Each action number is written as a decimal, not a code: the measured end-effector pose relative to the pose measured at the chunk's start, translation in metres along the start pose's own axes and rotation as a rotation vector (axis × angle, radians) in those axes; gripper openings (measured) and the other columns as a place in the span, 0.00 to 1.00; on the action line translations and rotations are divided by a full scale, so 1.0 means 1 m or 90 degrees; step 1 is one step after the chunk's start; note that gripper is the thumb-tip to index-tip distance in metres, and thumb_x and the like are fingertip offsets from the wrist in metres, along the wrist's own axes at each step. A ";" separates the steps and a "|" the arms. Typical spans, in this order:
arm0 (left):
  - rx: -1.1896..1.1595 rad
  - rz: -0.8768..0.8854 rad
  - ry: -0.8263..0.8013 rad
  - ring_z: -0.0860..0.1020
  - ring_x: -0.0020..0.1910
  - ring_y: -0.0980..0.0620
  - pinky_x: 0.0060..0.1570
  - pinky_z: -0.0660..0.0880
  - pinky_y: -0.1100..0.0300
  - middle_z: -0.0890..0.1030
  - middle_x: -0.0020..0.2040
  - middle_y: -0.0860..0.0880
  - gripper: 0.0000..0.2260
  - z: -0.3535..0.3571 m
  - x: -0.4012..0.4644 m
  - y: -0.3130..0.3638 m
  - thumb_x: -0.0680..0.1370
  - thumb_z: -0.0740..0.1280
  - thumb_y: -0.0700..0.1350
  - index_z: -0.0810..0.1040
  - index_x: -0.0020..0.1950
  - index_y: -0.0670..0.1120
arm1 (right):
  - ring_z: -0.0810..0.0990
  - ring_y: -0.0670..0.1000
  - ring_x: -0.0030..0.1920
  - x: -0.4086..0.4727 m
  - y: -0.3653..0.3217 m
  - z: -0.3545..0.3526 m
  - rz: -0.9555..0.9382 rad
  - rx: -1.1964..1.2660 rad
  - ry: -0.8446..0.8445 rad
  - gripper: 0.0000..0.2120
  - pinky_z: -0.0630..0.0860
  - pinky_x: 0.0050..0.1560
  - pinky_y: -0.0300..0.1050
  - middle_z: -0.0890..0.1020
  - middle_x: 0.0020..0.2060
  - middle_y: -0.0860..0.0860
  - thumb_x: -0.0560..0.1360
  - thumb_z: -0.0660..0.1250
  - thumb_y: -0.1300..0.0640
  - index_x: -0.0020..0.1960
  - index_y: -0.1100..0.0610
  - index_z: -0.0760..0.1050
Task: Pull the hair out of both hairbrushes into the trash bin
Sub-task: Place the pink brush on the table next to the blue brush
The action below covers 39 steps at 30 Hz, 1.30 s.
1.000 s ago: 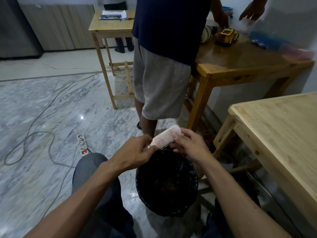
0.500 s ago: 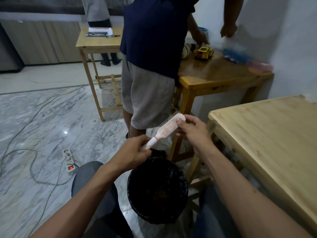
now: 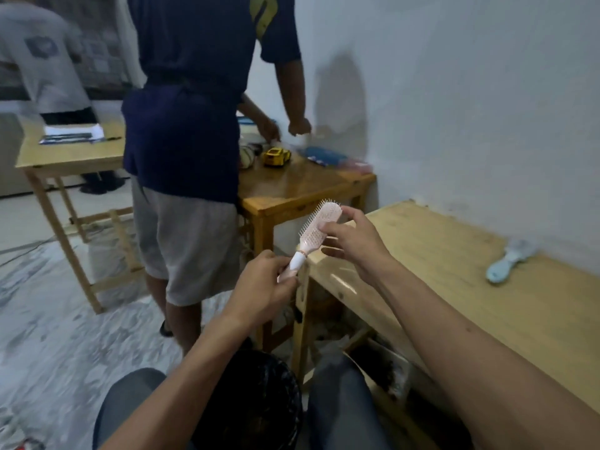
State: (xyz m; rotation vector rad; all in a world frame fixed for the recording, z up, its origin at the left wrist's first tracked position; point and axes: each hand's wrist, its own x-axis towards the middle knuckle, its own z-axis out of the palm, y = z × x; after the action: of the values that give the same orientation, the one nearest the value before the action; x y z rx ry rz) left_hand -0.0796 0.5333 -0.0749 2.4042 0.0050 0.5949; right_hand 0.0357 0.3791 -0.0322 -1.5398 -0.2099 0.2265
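Your left hand (image 3: 264,285) is closed around the white-and-pink handle of the pale pink plastic hairbrush (image 3: 313,237), holding it up at a slant so the head tilts up and to the right, with the bristles facing left. Your right hand (image 3: 352,241) is at the brush head: the thumb rests on the pink back of the head and the fingers (image 3: 334,253) curl loosely beside it, half open. Whether those fingers pinch any hair cannot be told; no strands are clear against the blur.

The brush is raised in front of you, over the near corner of the light wooden desk (image 3: 454,287) on your right. The round black trash bin (image 3: 259,397) stands on the floor between your knees, well below the brush and under your left forearm. Its inside is dark, and what it holds cannot be made out.

The second hairbrush, a light blue plastic one (image 3: 508,263), lies flat on the desk near the white wall, well apart from both hands.

Ahead, a person in a dark blue shirt and grey shorts (image 3: 188,157) stands with their back to you at a darker wooden table (image 3: 302,186) carrying a yellow toy vehicle (image 3: 276,156).
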 end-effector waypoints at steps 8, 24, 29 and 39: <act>-0.048 0.064 -0.056 0.78 0.46 0.48 0.47 0.77 0.48 0.81 0.49 0.45 0.19 0.041 0.024 0.074 0.76 0.74 0.48 0.83 0.64 0.42 | 0.87 0.56 0.40 -0.022 -0.025 -0.086 0.002 0.033 0.144 0.29 0.84 0.43 0.49 0.84 0.54 0.62 0.76 0.72 0.66 0.74 0.57 0.66; -0.095 0.282 -0.242 0.72 0.41 0.46 0.37 0.60 0.59 0.75 0.45 0.45 0.09 0.163 0.047 0.205 0.74 0.72 0.43 0.79 0.47 0.39 | 0.86 0.59 0.43 -0.043 -0.031 -0.287 0.030 -0.014 0.453 0.06 0.84 0.40 0.46 0.87 0.48 0.63 0.75 0.73 0.65 0.48 0.69 0.81; -0.103 0.320 -0.287 0.72 0.42 0.44 0.34 0.59 0.61 0.72 0.45 0.46 0.05 0.213 0.053 0.239 0.75 0.69 0.40 0.74 0.44 0.41 | 0.88 0.59 0.44 -0.041 -0.016 -0.348 0.073 -0.053 0.525 0.07 0.85 0.49 0.52 0.87 0.44 0.62 0.73 0.74 0.65 0.45 0.69 0.81; -0.042 0.327 -0.293 0.76 0.51 0.44 0.45 0.69 0.56 0.76 0.55 0.43 0.09 0.270 0.074 0.261 0.79 0.64 0.41 0.78 0.56 0.38 | 0.88 0.58 0.43 -0.005 0.007 -0.397 0.144 -0.160 0.521 0.06 0.86 0.47 0.49 0.87 0.45 0.61 0.75 0.74 0.62 0.41 0.64 0.82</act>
State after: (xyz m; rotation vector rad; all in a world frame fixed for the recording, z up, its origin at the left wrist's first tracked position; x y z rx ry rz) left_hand 0.0619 0.1776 -0.0721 2.4245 -0.8323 0.2387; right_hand 0.1397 -0.0037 -0.0471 -1.7829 0.6032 -0.2711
